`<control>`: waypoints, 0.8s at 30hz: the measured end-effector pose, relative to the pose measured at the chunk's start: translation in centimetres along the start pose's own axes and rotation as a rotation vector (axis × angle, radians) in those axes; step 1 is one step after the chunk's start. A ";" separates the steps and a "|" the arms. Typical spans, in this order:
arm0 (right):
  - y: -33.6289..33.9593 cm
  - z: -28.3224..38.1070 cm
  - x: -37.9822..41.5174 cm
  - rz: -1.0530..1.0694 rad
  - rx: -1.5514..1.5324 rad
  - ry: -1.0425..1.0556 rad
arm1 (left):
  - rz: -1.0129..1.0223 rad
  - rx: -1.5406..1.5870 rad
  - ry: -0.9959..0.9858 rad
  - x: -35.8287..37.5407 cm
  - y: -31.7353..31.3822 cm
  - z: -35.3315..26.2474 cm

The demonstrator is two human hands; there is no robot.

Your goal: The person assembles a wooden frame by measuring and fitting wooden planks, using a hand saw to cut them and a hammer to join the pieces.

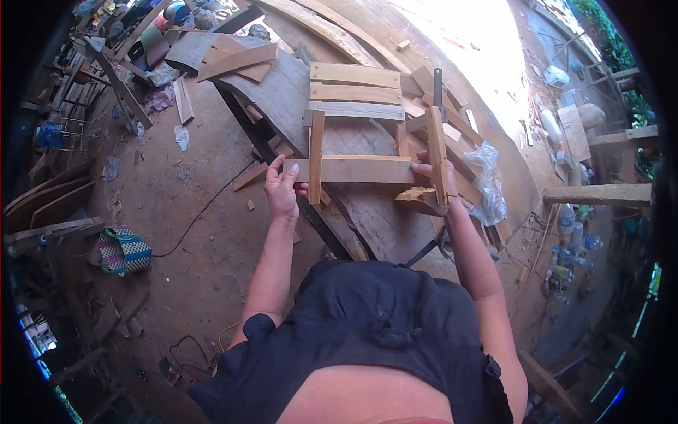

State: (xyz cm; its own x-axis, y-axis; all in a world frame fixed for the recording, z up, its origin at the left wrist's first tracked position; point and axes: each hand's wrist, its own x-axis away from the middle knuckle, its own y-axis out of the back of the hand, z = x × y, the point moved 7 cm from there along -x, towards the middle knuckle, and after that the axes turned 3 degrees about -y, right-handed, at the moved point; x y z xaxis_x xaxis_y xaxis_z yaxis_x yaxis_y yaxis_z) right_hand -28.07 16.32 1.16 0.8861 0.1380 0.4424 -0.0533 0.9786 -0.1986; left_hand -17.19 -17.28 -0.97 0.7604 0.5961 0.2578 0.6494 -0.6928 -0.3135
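Observation:
A small wooden chair-like frame with several slats across its back stands on the grey wooden work surface. A wooden board spans its front, between two uprights. My left hand pinches the board's left end, thumb on the near face, just outside the left upright. At the other end, my right hand has its fingers on the board and is partly hidden behind the right upright. Below that end lies a rough wood block. A dark narrow strip rises behind the right upright.
Loose boards lie at the far left of the work surface. A clear plastic bag rests on wood pieces at the right. On the dirt floor sit a woven basket and a dark cord. Plastic bottles lie far right.

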 end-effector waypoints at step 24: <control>-0.4 0.2 -0.3 -0.087 0.178 0.087 | -0.067 0.168 0.073 0.8 -0.4 3.6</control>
State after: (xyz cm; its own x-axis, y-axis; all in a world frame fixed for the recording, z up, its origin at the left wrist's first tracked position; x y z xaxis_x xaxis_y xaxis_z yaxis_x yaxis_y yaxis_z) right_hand -28.43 15.90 1.26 0.9270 0.0457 0.3723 -0.0486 0.9988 -0.0016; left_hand -16.83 -15.08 -3.96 0.7180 0.6032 0.3473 0.6928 -0.5711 -0.4403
